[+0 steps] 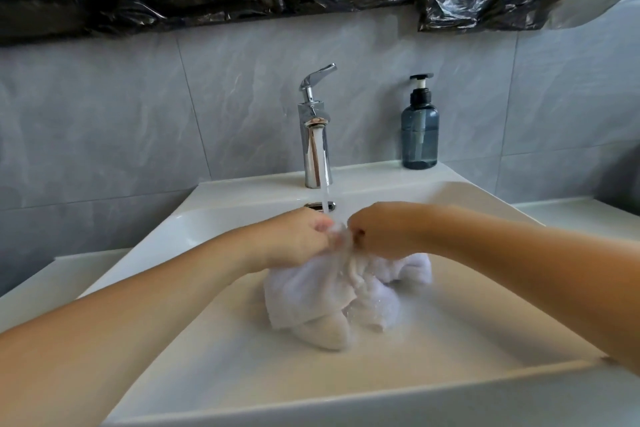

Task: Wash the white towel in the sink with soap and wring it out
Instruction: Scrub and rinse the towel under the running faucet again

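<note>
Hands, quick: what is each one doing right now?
Left hand: grips the white towel under the running water.
Right hand: grips the same towel.

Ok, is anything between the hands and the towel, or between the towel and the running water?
Nothing visible. The left hand and right hand both already grip the bunched top of the white towel, and the stream from the faucet lands right on the towel between them, over the sink.

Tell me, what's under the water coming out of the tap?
The white towel, bunched up and gripped by the left hand and right hand. The sink drain can't be seen; the towel covers it.
</note>
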### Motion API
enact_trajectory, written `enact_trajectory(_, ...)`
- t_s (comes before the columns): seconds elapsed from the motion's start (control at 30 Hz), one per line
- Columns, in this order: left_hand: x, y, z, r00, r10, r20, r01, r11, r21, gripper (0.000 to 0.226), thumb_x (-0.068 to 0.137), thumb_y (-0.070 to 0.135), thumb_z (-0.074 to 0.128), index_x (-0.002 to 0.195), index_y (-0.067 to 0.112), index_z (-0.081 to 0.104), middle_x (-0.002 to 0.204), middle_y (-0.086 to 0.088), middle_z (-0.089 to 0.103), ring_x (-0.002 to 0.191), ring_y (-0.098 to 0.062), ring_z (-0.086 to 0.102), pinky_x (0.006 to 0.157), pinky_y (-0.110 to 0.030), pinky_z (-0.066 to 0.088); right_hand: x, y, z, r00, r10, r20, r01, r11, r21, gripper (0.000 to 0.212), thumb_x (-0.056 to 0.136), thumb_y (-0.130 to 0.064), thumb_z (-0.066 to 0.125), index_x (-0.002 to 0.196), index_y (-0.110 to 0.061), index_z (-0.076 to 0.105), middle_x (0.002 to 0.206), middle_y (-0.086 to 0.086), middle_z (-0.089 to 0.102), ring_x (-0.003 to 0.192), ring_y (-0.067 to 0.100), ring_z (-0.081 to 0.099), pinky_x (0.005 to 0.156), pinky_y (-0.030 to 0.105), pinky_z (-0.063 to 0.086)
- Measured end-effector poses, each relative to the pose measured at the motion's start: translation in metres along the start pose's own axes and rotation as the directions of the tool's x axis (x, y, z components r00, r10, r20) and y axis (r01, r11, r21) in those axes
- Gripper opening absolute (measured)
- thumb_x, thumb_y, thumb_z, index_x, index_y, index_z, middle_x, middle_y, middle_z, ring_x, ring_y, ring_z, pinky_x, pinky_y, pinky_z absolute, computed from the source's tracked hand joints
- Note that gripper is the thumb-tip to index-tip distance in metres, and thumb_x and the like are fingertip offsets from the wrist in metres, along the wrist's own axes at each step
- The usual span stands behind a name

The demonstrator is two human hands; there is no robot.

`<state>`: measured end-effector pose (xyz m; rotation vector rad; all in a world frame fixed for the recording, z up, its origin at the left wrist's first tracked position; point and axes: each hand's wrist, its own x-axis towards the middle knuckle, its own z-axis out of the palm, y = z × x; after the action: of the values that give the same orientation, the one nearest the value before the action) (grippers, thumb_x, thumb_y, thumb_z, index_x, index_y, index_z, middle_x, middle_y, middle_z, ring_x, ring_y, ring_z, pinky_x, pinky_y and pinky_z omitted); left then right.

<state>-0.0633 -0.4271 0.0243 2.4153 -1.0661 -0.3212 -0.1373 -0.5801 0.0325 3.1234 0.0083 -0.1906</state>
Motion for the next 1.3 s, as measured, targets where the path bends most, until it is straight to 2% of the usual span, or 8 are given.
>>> enact_trajectory(0.33,-0.006,-0.001,-0.014,0.995,-0.094,-0.014,0.095,0.987,0.13,0.035,0.098,0.033,0.057,0.067,0.018,0.05,0.068,0.0,0.051,0.065,-0.017,0.044,0.059,-0.029,0.034,0.005,0.007,0.005,0.996,-0.007,-0.093,0.016,0.994,0.103,0.025,0.099,-0.022,0.04,0.076,-0.023,0.048,0.078,-0.007,0.048,0.079,0.016,0.045,0.064,0.025,0.034)
enact_trajectory(0.4,-0.004,-0.001,-0.018,0.981,-0.135,-0.14,0.169,0.949,0.265,0.034,0.095,0.037,0.056,0.069,0.018,0.042,0.071,0.0,0.044,0.064,-0.02,0.039,0.056,-0.03,0.028,0.004,0.012,0.003,0.996,0.016,-0.09,-0.017,1.0,-0.005,0.018,0.101,-0.02,0.038,0.098,-0.018,0.056,0.095,-0.005,0.054,0.09,0.019,0.049,0.071,0.028,0.038)
enact_trajectory(0.57,-0.02,0.009,-0.026,0.952,-0.285,0.11,0.241,0.923,0.3,0.022,0.091,0.035,0.062,0.08,0.018,0.053,0.085,-0.001,0.052,0.068,-0.02,0.05,0.057,-0.026,0.04,-0.001,0.013,0.0,0.999,0.001,-0.054,-0.004,0.998,-0.066,0.043,0.093,-0.001,0.04,0.131,-0.019,0.045,0.096,-0.009,0.05,0.095,0.022,0.051,0.059,0.023,0.035)
enact_trajectory(0.7,-0.009,0.002,-0.025,0.972,-0.105,-0.21,0.092,0.993,-0.069,0.023,0.094,0.024,0.06,0.076,0.019,0.046,0.075,0.0,0.044,0.068,-0.019,0.039,0.059,-0.03,0.027,-0.001,0.001,0.004,0.988,-0.145,-0.047,0.148,0.986,0.074,0.032,0.097,-0.038,0.05,0.123,-0.019,0.047,0.113,-0.004,0.055,0.097,0.02,0.051,0.08,0.03,0.039)
enact_trajectory(0.8,-0.006,0.004,-0.022,0.95,-0.114,-0.292,0.032,0.962,-0.272,0.017,0.102,0.027,0.052,0.087,0.018,0.048,0.074,0.0,0.043,0.065,-0.016,0.036,0.055,-0.029,0.026,0.005,0.005,0.009,0.986,-0.092,-0.138,0.097,0.995,0.03,0.01,0.101,-0.026,0.043,0.105,-0.017,0.041,0.104,0.002,0.055,0.088,0.023,0.05,0.07,0.032,0.035)
enact_trajectory(1.0,-0.014,0.002,-0.002,0.998,-0.062,-0.003,0.061,0.965,0.256,0.022,0.099,0.04,0.048,0.087,0.021,0.047,0.079,0.004,0.052,0.065,-0.014,0.045,0.056,-0.031,0.034,0.005,0.014,0.028,0.966,-0.154,-0.209,0.102,0.965,-0.243,0.03,0.09,-0.024,0.062,0.113,-0.006,0.056,0.087,0.004,0.051,0.08,0.026,0.059,0.063,0.028,0.04)
enact_trajectory(1.13,-0.008,-0.007,0.003,0.993,0.087,-0.078,-0.001,0.678,0.735,0.007,0.1,0.023,0.043,0.102,0.019,0.048,0.08,-0.003,0.051,0.07,-0.027,0.045,0.062,-0.037,0.037,-0.003,0.009,0.047,0.91,-0.389,-0.143,0.275,0.825,-0.494,0.03,0.076,-0.013,0.075,0.098,0.001,0.061,0.083,0.016,0.053,0.053,0.023,0.037,0.043,0.027,0.027)
enact_trajectory(1.3,-0.003,-0.012,0.02,0.974,0.207,-0.096,-0.108,0.788,0.606,0.03,0.103,0.031,0.034,0.074,0.023,0.038,0.068,0.0,0.048,0.066,-0.024,0.046,0.06,-0.036,0.032,0.011,0.005,0.041,0.955,-0.1,-0.279,0.035,0.973,-0.23,0.024,0.104,-0.023,0.037,0.115,-0.013,0.055,0.112,0.011,0.063,0.096,0.031,0.062,0.071,0.033,0.045)
